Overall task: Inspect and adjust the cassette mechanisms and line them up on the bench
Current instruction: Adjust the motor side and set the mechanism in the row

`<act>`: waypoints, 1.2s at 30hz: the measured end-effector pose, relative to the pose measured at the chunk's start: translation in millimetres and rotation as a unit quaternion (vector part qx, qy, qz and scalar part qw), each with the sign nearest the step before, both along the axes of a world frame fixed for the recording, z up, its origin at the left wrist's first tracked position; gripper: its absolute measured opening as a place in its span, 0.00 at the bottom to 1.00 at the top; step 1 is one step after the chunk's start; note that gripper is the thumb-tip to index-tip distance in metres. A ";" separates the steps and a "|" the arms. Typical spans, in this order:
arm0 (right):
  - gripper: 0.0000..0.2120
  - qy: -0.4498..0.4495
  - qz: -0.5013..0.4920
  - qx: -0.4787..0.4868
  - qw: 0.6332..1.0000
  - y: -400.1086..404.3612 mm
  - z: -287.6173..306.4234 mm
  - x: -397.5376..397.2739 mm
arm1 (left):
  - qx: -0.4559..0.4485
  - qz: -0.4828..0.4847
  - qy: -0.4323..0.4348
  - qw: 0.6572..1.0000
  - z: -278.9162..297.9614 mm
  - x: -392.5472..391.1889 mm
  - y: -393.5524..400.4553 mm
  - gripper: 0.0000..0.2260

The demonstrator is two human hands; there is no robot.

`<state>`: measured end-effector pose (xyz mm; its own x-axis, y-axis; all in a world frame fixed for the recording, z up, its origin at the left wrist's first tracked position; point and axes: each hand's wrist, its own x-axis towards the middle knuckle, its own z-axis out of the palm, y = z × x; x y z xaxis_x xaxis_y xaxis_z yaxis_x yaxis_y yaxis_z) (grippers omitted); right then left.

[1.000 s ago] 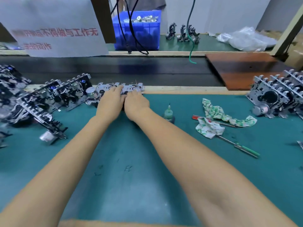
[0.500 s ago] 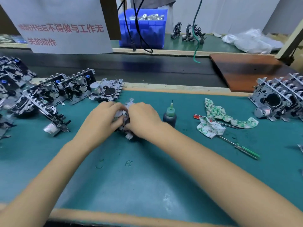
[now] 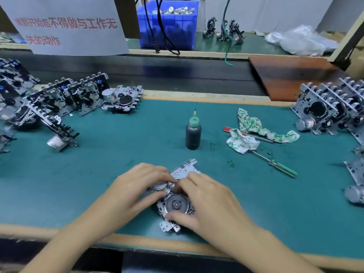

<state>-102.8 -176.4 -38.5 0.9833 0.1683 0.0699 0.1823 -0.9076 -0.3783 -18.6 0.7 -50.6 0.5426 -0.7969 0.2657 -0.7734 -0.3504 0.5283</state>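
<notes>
A metal cassette mechanism (image 3: pixel 176 203) with a round flywheel lies on the green mat near the bench's front edge. My left hand (image 3: pixel 136 188) holds its left side, fingers curled at the small motor. My right hand (image 3: pixel 204 203) grips its right side, thumb under the flywheel, fingers over the top plate. A row of mechanisms (image 3: pixel 82 97) leans together at the back left, the nearest one (image 3: pixel 124 100) at its right end. More mechanisms (image 3: pixel 332 109) stand at the right.
A dark oil bottle with a green nozzle (image 3: pixel 193 133) stands mid-bench. A patterned rag (image 3: pixel 254 133) and two screwdrivers (image 3: pixel 275 164) lie to its right. A loose mechanism (image 3: pixel 57 133) sits at the left. Behind run a black conveyor (image 3: pixel 177 73), a blue bin (image 3: pixel 169 24) and a paper sign (image 3: pixel 67 26).
Both hands lifted one mechanism off the right end of the back-left row and drew it toward me, down to the front edge of the mat.
</notes>
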 end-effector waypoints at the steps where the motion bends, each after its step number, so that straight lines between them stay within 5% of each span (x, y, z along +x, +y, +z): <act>1: 0.23 -0.003 -0.016 -0.005 1.000 -8.6 -0.9 -5.4 | 0.003 -0.016 -0.001 1.000 -0.2 1.2 -12.1 0.11; 10: 0.21 -0.057 -0.194 -0.033 0.979 -79.4 -8.5 -8.1 | 0.010 -0.115 -0.025 0.993 7.7 29.9 -129.5 0.11; 18: 0.20 -0.066 -0.172 -0.067 0.981 -98.2 -5.0 3.5 | -0.092 -0.032 0.133 0.986 -17.2 34.4 -146.7 0.15; 21: 0.15 -0.140 -0.150 0.025 0.978 -121.5 8.2 9.5 | -0.057 -0.056 0.164 0.983 -22.3 34.4 -139.4 0.28; 25: 0.09 -0.266 -0.227 0.114 0.930 -148.5 -6.0 21.4 | 0.010 -0.093 0.139 0.986 -22.6 38.5 -135.1 0.47; 36: 0.14 -0.212 -0.228 0.214 0.926 -147.0 -35.1 26.0 | 0.013 -0.105 0.139 0.985 -18.5 46.1 -130.2 0.45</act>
